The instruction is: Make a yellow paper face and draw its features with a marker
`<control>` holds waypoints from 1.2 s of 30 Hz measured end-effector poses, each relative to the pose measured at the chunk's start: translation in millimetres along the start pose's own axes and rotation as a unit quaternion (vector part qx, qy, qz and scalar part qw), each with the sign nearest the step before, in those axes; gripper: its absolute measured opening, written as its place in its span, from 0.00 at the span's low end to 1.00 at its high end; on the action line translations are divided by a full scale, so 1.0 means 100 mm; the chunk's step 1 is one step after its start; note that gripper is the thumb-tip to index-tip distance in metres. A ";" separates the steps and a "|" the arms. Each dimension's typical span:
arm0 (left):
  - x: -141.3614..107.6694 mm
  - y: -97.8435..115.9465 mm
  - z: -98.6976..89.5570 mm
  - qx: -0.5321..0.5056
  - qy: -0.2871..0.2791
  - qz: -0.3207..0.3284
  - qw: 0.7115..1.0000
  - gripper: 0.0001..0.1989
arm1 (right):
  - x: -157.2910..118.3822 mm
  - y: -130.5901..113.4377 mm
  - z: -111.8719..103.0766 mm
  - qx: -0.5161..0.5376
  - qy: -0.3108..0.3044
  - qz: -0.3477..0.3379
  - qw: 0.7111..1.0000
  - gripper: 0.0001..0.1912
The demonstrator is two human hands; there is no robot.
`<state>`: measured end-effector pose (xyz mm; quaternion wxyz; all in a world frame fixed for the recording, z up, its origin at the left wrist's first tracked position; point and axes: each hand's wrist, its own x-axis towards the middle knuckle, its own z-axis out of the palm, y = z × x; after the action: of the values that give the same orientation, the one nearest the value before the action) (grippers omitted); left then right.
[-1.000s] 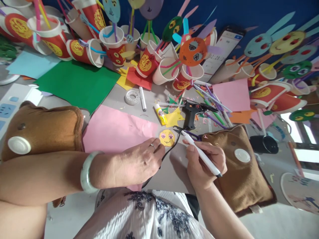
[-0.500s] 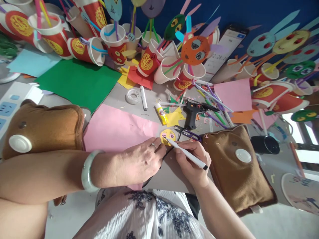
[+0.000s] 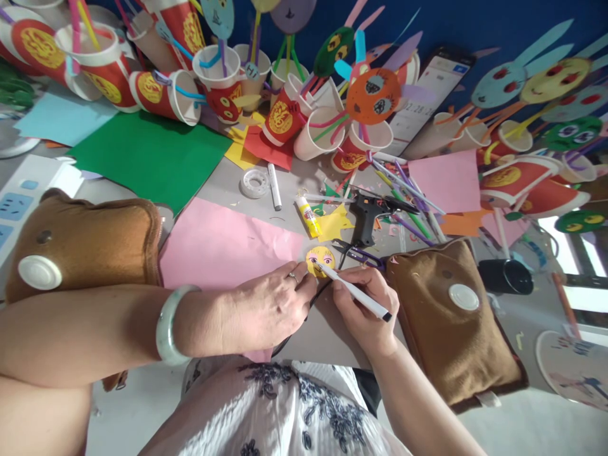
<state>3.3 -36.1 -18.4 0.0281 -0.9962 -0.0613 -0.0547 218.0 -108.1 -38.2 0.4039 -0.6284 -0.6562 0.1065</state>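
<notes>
A round yellow paper face point(image 3: 321, 258) with drawn eyes, pink patches and fringe lines lies on the table before me. My left hand point(image 3: 268, 304), wearing a ring and a pale bangle, has its curled fingertips on the face's lower left edge; the fingertips are partly hidden. In my right hand point(image 3: 368, 310) is a white marker point(image 3: 363, 297) with a black end. Its tip meets the face around the mouth. Under my left hand and beyond it spreads a pink paper sheet point(image 3: 228, 247). A black cable passes beneath my hands.
Brown cushion-like pouches point(image 3: 90, 247) flank my arms. Beyond the face lie a glue stick point(image 3: 308, 216), a black glue gun point(image 3: 367, 215), purple-handled scissors point(image 3: 358, 255), a tape roll point(image 3: 255, 183) and another marker point(image 3: 274, 187). Paper cups point(image 3: 318, 133) with paper faces line the back, near a phone point(image 3: 432, 95).
My right hand and the marker have shifted very slightly left, the marker's black end dipping a little nearer to me. My left hand and the paper face stay in place.
</notes>
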 end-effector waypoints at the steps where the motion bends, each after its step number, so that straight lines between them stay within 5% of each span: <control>1: 0.00 0.00 0.00 -0.002 0.000 0.000 1.000 0.22 | 0.00 0.00 0.00 0.002 0.000 0.000 1.000 0.05; 36: -0.02 0.03 0.04 0.005 0.001 -0.014 1.000 0.26 | -0.02 0.02 0.00 0.011 0.004 -0.014 1.000 0.07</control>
<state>2.0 -39.2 -22.4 0.0324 -0.9950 -0.0756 -0.0558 219.3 -109.3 -40.5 0.4150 -0.6151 -0.6620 0.1059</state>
